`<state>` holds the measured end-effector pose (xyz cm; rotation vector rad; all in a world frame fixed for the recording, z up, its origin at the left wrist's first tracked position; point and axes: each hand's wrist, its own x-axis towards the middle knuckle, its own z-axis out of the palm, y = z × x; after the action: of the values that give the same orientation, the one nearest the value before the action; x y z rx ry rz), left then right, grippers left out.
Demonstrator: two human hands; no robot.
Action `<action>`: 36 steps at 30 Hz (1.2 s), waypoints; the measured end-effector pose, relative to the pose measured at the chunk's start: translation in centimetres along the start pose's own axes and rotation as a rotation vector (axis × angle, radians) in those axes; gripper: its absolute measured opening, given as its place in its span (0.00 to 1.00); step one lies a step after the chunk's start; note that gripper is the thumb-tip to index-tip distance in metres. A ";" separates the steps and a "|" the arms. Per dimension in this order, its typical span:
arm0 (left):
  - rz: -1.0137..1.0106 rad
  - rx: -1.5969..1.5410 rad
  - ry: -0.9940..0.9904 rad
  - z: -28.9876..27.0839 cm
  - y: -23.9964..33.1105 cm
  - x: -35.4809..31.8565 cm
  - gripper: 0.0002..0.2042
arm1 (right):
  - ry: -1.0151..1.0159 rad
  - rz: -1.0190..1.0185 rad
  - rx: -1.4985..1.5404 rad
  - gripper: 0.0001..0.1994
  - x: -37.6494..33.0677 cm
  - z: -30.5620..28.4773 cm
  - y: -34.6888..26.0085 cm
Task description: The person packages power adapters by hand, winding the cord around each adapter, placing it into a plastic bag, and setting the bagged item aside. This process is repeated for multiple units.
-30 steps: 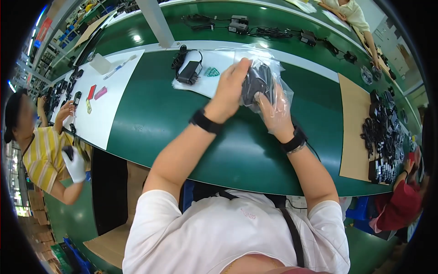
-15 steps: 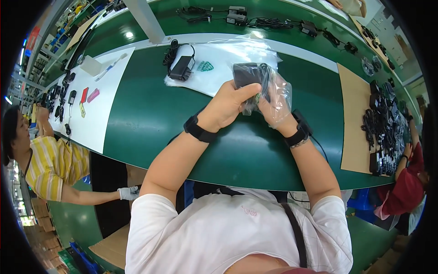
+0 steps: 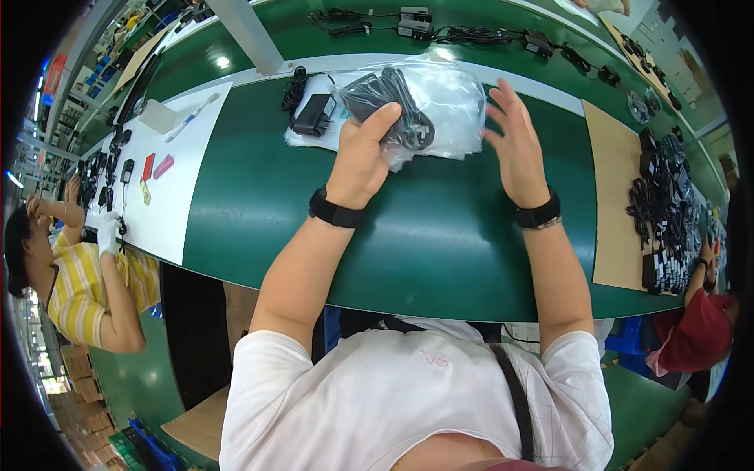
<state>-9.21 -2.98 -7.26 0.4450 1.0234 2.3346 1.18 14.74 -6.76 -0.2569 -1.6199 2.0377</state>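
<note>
1. Black wristbands point(image 3: 339, 210) are circling both of the person's wrists above the green worktop point(image 3: 455, 259).
2. The left hand point(image 3: 360, 161) is closing on a clear plastic bag point(image 3: 399, 159), its thumb pressing on top; the other fingers are mostly hiding underneath.
3. That bag is lying in the left grasp, over the stack's left part, and is containing a black power adapter point(image 3: 367, 93) and its bundled black cable point(image 3: 415, 129). Whether the bag is touching the stack, I cannot tell.
4. The right hand point(image 3: 514, 145) is hovering just beside the stack's right edge, fingers parting widely and holding nothing.
5. A stack of clear plastic bags point(image 3: 455, 98) is lying on the worktop, and an unbagged plug-in adapter point(image 3: 314, 116) is resting on its left end.
6. To the right, a cardboard sheet point(image 3: 613, 235) is bearing a heap of black adapters and cables point(image 3: 667, 196).
7. To the left, a co-worker's gloved hand point(image 3: 108, 233) is reaching to a white work surface point(image 3: 169, 204).
8. Beyond the metal post point(image 3: 245, 35), more adapters point(image 3: 414, 23) are lying in a row.
</note>
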 end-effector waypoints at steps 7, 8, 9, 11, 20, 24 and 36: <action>-0.069 -0.026 -0.062 0.7 -1.2 -0.8 0.13 | -0.035 0.197 0.287 0.31 0.2 -0.1 2.5; -0.056 -0.018 -0.100 0.5 -1.1 -0.7 0.14 | 0.008 0.084 0.353 0.27 0.6 -0.6 2.0; -0.052 -0.019 -0.099 0.6 -1.4 -0.9 0.14 | 0.004 0.084 0.352 0.27 0.7 -0.7 1.3; -0.028 -0.068 -0.091 0.9 -2.0 -1.5 0.15 | 0.013 0.003 0.398 0.25 0.9 -1.0 0.4; 0.136 0.231 -0.215 1.8 -2.1 -1.9 0.17 | -0.218 0.336 0.568 0.25 -2.6 3.7 0.5; 0.047 0.443 -0.051 2.4 -2.3 -2.2 0.14 | -0.051 0.214 0.343 0.14 -2.2 3.3 0.6; -0.002 0.187 0.081 1.8 -2.5 -1.6 0.17 | 0.003 -0.029 -0.022 0.15 -2.4 3.5 2.3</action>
<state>-6.13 -1.52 -8.11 0.4225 1.2869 2.2808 1.00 10.15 -8.44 -0.2422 -1.6353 1.9981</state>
